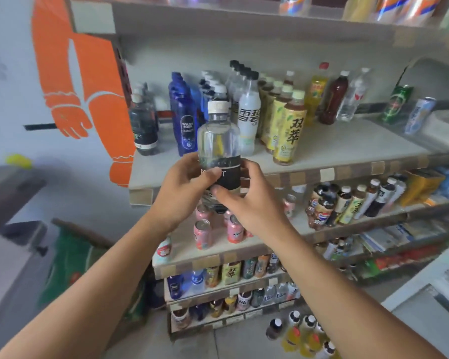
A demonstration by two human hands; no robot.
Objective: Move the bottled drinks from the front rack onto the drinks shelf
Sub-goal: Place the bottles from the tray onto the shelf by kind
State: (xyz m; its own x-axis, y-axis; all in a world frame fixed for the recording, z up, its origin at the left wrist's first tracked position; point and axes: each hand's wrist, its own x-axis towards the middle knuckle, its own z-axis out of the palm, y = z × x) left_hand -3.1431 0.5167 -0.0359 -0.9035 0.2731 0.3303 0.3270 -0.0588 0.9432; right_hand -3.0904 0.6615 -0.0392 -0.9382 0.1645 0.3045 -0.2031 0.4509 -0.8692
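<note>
on the left part of the drinks shelf (335, 149) there stand already several rows: dark bottles (143, 128) near the left edge, then blue bottles (183, 115), then white bottles (248, 117), and yellow tea bottles (287, 125) more to the middle. so a good part of the stocking looks done, though i cannot say which of them come from the front rack.

the left hand (184, 187) and the right hand (249, 200) hold together one clear bottle (219, 151) with a white cap and a dark label. the fingers of both hands are curled around its lower half, thumbs on the label. the bottle is upright, in the air just in front of the front edge of the shelf, not yet set down.

the right half of the shelf is mostly bare, with only two cans (407, 110) near the right edge.

low on the floor at the right, a group of bottles (303, 335) with orange drink waits; i judge these are still to move.
</note>
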